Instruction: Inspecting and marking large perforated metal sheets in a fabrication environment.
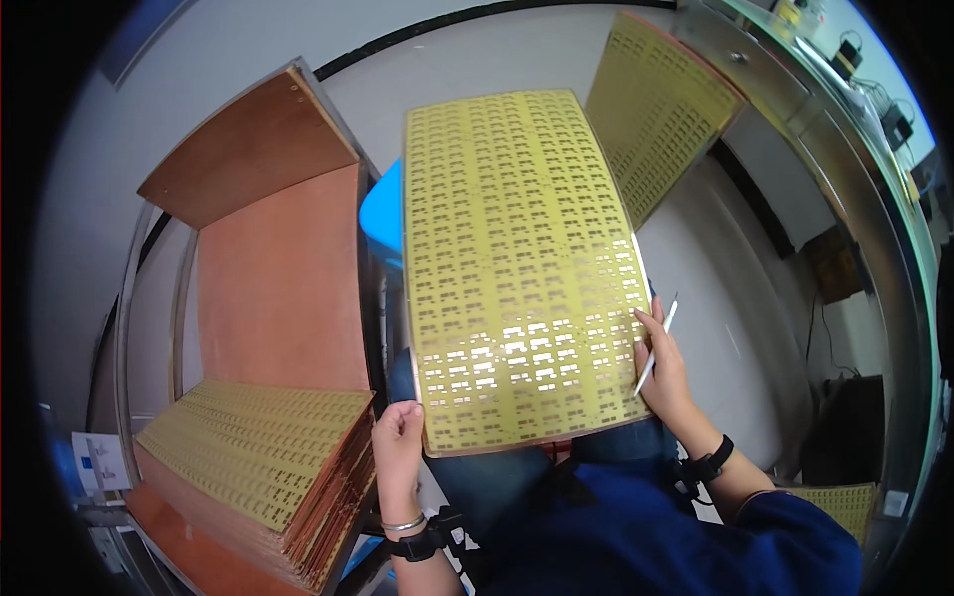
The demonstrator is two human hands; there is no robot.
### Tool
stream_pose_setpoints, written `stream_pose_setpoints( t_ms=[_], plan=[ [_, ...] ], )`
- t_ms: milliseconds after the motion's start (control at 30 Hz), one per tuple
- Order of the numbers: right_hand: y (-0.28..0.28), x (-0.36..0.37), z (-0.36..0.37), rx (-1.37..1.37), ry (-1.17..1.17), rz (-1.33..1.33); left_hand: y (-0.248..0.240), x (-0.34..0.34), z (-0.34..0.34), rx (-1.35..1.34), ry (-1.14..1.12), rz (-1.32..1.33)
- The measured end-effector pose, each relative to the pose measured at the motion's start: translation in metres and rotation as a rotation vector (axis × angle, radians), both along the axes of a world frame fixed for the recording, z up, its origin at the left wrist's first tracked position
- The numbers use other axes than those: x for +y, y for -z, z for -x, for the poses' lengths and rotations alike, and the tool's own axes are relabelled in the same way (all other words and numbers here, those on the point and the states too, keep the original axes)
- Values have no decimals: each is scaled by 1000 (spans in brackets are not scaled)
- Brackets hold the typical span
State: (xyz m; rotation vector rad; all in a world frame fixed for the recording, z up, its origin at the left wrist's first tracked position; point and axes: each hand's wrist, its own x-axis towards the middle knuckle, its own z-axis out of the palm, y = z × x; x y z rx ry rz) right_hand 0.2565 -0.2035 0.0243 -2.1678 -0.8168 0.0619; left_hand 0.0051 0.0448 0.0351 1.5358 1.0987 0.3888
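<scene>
Held yellow panel [522,268], blue-marked label [103,463] far left

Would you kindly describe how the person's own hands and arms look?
The left hand is ungloved, with a silver bangle and black strap at the wrist; the right hand, also ungloved, has a black wristband. The right sleeve is navy.

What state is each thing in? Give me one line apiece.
Held panel: lifted, patterned face showing, shining in places
Left grip: closed at its left edge
White tool: slanting, held
Right grip: closed on the white tool, at the panel's right edge
Panel stack: lying, edges uneven
Far panel: standing tilted, unheld
Blue object: partly hidden
Black wristbands: strapped on
</scene>
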Motion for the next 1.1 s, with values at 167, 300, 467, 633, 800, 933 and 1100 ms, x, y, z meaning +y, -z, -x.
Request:
stream_pose_setpoints(
  t_ms=[167, 300, 467, 633, 800, 933, 1100],
  plan=[
    [-9, -6, -1, 38, -14, 11, -33, -13, -14, 270, 149, -468],
    [-10, -8, -3, 57, -10, -20, -50, -23, -24, 402, 246, -694],
    [-10, -17, -13, 282, -29, -280, -46, -14, -18, 368, 163, -572],
    [-33, -22, -13, 691, -9, -658, -32, -2, -10, -84, -47, 160],
    [-41, -27, -8, 1088, -11, -1021, -27, -5, -22, -304, -182, 475],
    [-39, -30, -3, 1124, -35, -1110, -25, -14, -27, -266, -88, 319],
    [-38, -30, 2, 1090, -31, -1106, -13, -11, -14, -319, -21, 194]
  ],
)
